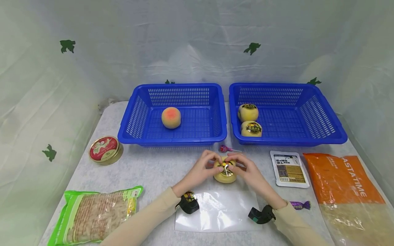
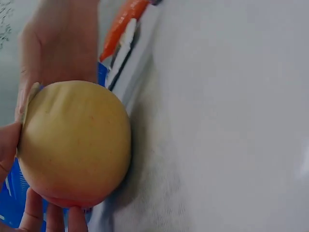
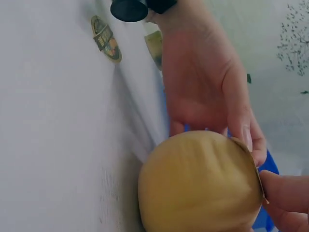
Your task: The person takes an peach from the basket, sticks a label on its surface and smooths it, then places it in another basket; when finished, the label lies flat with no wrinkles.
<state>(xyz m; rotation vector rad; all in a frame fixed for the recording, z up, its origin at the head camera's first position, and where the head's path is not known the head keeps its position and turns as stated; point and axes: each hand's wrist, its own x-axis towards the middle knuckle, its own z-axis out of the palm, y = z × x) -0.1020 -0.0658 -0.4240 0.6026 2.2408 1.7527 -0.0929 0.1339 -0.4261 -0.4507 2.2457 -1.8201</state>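
Left hand [image 1: 199,172] and right hand [image 1: 250,172]: fingers curled round smooth, blush-bottomed yellow peach [image 1: 224,178], frame centre, thumbs at its glossy label [image 1: 226,172]. Shiny plastic sheet [image 1: 215,213] lower centre; perforated blue plastic basket [image 1: 289,140] upper right.

A pale grey, mottled table [image 1: 157,167]. Along its far edge stand two blue baskets, left basket [image 1: 172,140] and right basket [image 1: 292,140], side by side. On the left lie a round red-and-gold tin [image 1: 105,150] and, nearer, a green-edged bag [image 1: 98,216]. At centre, a lollipop [image 1: 224,148] lies just before the baskets; nearer is a glossy white sheet [image 1: 218,213]. On the right lie a white-edged pack [image 1: 290,169], a purple sweet [image 1: 306,205], partly hidden, and an orange-topped bag [image 1: 346,181].
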